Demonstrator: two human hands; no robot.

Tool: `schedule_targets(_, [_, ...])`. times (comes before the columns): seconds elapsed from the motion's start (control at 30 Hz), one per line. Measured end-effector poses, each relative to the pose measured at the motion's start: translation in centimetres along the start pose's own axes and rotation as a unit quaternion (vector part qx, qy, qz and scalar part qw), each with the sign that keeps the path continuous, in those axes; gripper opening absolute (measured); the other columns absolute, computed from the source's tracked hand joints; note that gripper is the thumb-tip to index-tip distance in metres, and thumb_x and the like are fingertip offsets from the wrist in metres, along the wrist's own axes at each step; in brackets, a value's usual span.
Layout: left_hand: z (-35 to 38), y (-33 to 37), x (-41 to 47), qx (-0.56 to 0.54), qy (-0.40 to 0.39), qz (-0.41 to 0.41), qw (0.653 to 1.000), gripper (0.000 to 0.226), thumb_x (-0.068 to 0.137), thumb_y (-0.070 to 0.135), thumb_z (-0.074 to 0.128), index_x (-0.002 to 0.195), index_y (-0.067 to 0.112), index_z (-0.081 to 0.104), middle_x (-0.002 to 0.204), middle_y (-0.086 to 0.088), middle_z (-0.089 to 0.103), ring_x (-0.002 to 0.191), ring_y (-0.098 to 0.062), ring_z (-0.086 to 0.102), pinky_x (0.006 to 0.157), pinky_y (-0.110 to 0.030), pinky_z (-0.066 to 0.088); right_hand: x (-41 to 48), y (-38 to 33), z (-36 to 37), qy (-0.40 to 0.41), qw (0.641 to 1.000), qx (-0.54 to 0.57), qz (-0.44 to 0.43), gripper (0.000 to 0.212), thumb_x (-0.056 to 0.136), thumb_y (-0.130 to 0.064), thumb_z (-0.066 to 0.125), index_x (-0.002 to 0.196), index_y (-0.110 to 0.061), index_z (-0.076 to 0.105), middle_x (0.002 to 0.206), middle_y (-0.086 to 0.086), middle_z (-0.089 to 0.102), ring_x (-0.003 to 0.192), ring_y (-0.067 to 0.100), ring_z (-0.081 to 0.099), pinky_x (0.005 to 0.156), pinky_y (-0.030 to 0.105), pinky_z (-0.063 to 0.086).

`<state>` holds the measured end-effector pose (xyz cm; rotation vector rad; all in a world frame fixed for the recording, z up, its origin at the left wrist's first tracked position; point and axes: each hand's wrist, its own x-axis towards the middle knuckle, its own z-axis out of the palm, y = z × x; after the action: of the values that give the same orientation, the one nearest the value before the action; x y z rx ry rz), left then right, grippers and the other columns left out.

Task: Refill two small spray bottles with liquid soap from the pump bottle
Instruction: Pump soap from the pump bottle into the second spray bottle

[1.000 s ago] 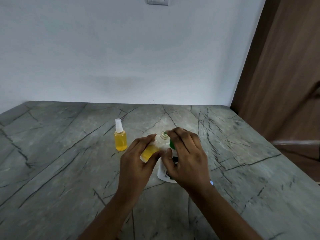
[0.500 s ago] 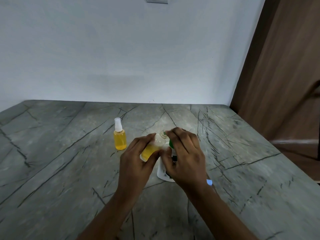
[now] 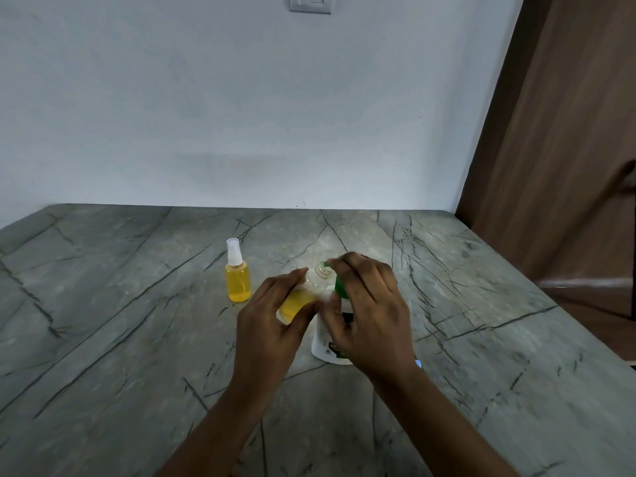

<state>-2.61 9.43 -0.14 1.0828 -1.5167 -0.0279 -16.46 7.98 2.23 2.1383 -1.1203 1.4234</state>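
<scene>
White pump bottle (image 3: 325, 342) is standing on the marble counter (image 3: 103, 339), mostly hiding behind the right hand (image 3: 370, 315) pressing its green top. Left hand (image 3: 268, 321) is gripping the tilted, uncapped spray bottle (image 3: 303, 296); the capped spray bottle (image 3: 237, 275) is standing nearby.

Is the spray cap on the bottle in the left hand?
No. The tilted bottle in the left hand shows a bare open neck.

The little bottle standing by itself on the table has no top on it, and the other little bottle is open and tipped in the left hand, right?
Not quite. In the head view the standing spray bottle has its white spray top on. The rest is right: the left hand holds the other bottle tipped, its neck open.
</scene>
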Motion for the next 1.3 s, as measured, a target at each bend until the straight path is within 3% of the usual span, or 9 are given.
schedule_targets(0.07, [-0.01, -0.01, 0.0, 0.006, 0.001, -0.001, 1.0, 0.041, 0.078, 0.033, 0.067, 0.116, 0.019, 0.059, 0.106, 0.01, 0.061, 0.1, 0.006, 0.055, 0.081, 0.0, 0.04, -0.09, -0.07, 0.03, 0.003, 1.0, 0.0, 0.002, 0.036, 0.076, -0.015, 0.066, 0.11, -0.003, 0.066, 0.109, 0.009, 0.062, 0.103, 0.018, 0.051, 0.083, 0.017, 0.038])
schedule_targets(0.2, [-0.03, -0.08, 0.07, 0.006, -0.005, -0.003, 1.0, 0.046, 0.079, 0.042, 0.065, 0.117, 0.016, 0.061, 0.108, 0.011, 0.061, 0.101, 0.016, 0.052, 0.082, -0.001, 0.04, 0.05, -0.07, 0.13, 0.016, 1.0, 0.006, 0.002, 0.032, 0.079, -0.014, 0.06, 0.108, -0.002, 0.067, 0.108, 0.01, 0.064, 0.101, 0.019, 0.053, 0.082, 0.017, 0.039])
schedule_targets(0.47, [-0.04, -0.15, -0.09, 0.009, -0.002, -0.002, 1.0, 0.043, 0.077, 0.033, 0.067, 0.116, 0.015, 0.063, 0.107, 0.006, 0.065, 0.101, -0.001, 0.058, 0.083, -0.004, 0.042, -0.67, -0.21, 0.7, 0.022, 1.0, 0.011, 0.01, 0.033, 0.081, -0.02, 0.055, 0.106, -0.002, 0.067, 0.106, 0.01, 0.064, 0.102, 0.019, 0.052, 0.082, 0.019, 0.04])
schedule_targets(0.73, [0.0, -0.08, -0.16, 0.012, 0.003, 0.002, 1.0, 0.041, 0.078, 0.027, 0.07, 0.117, 0.016, 0.061, 0.107, 0.009, 0.062, 0.101, 0.016, 0.052, 0.083, -0.002, 0.041, -0.33, -0.13, 0.25, 0.011, 1.0, 0.005, -0.005, 0.034, 0.083, -0.023, 0.056, 0.107, -0.002, 0.067, 0.107, 0.01, 0.064, 0.103, 0.019, 0.053, 0.083, 0.018, 0.041])
schedule_targets(1.17, [0.05, 0.0, -0.06, 0.003, 0.001, 0.003, 1.0, 0.04, 0.078, 0.025, 0.067, 0.116, 0.016, 0.061, 0.106, 0.006, 0.064, 0.099, -0.001, 0.057, 0.082, -0.003, 0.041, 0.07, -0.23, 0.17, 0.014, 1.0, 0.008, -0.007, 0.038, 0.086, -0.029, 0.052, 0.109, -0.002, 0.066, 0.108, 0.011, 0.063, 0.105, 0.019, 0.052, 0.084, 0.019, 0.041])
schedule_targets(1.3, [-0.02, 0.07, -0.12, -0.006, -0.003, 0.0, 1.0, 0.04, 0.08, 0.032, 0.067, 0.118, 0.023, 0.057, 0.107, 0.009, 0.063, 0.101, 0.007, 0.056, 0.082, -0.004, 0.042, -0.38, -0.09, 0.42, 0.016, 1.0, 0.014, -0.008, 0.036, 0.084, -0.027, 0.054, 0.107, -0.001, 0.066, 0.107, 0.011, 0.064, 0.104, 0.019, 0.052, 0.083, 0.02, 0.042])
